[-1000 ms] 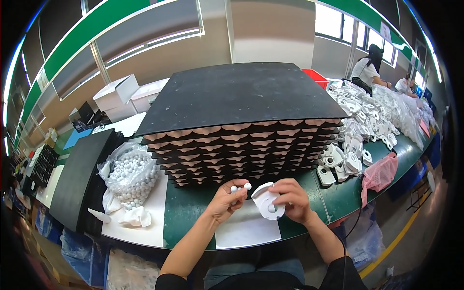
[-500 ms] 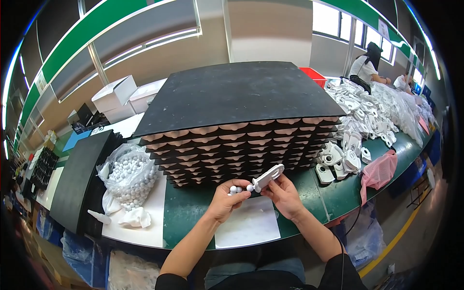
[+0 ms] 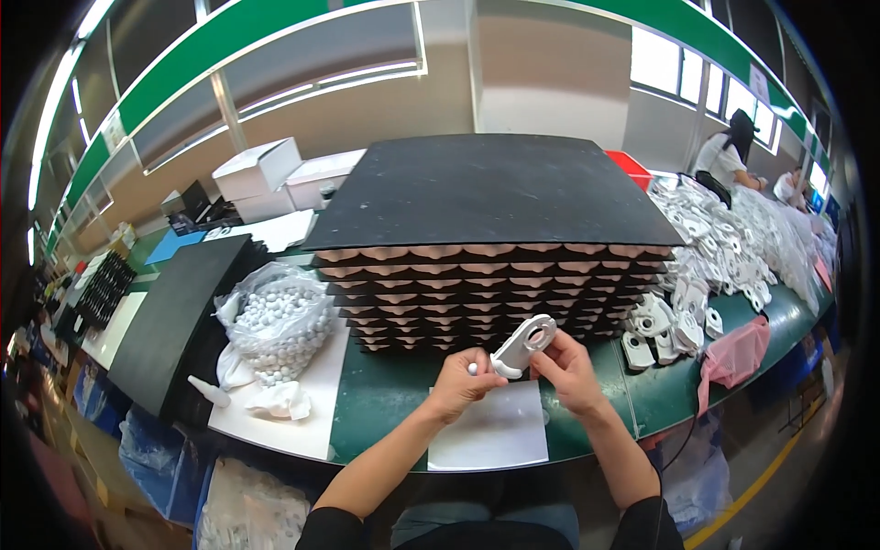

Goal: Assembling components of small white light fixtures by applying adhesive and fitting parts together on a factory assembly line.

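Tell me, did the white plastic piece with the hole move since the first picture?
Yes. The holed end of the white plastic piece has swung upward in view: it was over the white sheet, and now shows against the front of the black stack.

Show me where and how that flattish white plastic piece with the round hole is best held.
Probably by its long right edge, from the right, thumb and fingers pinching: the flattish white plastic piece tilts with its holed end raised, and the right hand grips there. The left hand crowds its lower end.
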Action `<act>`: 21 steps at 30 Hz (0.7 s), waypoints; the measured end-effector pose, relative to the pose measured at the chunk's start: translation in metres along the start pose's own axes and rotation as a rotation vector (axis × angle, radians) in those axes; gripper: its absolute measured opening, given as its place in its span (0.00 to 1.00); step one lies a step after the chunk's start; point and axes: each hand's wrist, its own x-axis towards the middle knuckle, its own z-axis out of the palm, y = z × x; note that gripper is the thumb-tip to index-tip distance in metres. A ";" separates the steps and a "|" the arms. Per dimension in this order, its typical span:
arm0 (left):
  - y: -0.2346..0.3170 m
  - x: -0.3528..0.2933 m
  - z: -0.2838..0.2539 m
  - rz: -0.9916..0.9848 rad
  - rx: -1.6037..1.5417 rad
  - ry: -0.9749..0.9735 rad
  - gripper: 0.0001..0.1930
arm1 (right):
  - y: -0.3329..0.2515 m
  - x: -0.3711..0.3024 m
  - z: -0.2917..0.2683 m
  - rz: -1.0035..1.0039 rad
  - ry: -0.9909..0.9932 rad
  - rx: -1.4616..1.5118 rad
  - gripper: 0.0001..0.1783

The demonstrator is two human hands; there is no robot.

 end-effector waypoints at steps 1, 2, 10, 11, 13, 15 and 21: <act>-0.002 0.000 -0.006 0.003 0.000 -0.012 0.15 | -0.010 0.005 0.004 -0.008 -0.068 -0.055 0.09; -0.001 0.001 -0.005 0.002 0.014 -0.014 0.15 | -0.022 0.009 0.005 -0.019 -0.126 -0.115 0.09; 0.001 0.008 -0.015 -0.184 -0.402 -0.024 0.12 | -0.158 0.097 0.092 -0.593 -0.072 -0.376 0.18; -0.002 0.010 -0.023 -0.180 -0.450 -0.022 0.13 | -0.162 0.122 0.105 -0.539 -0.109 -0.384 0.19; -0.006 0.015 -0.025 -0.195 -0.506 -0.042 0.13 | -0.156 0.170 0.120 -0.414 -0.165 -0.408 0.19; -0.005 0.016 -0.025 -0.208 -0.567 -0.049 0.12 | -0.130 0.217 0.133 -0.215 -0.179 -0.440 0.16; 0.000 0.012 -0.028 -0.282 -0.638 -0.003 0.11 | -0.086 0.276 0.161 0.125 -0.102 -0.542 0.11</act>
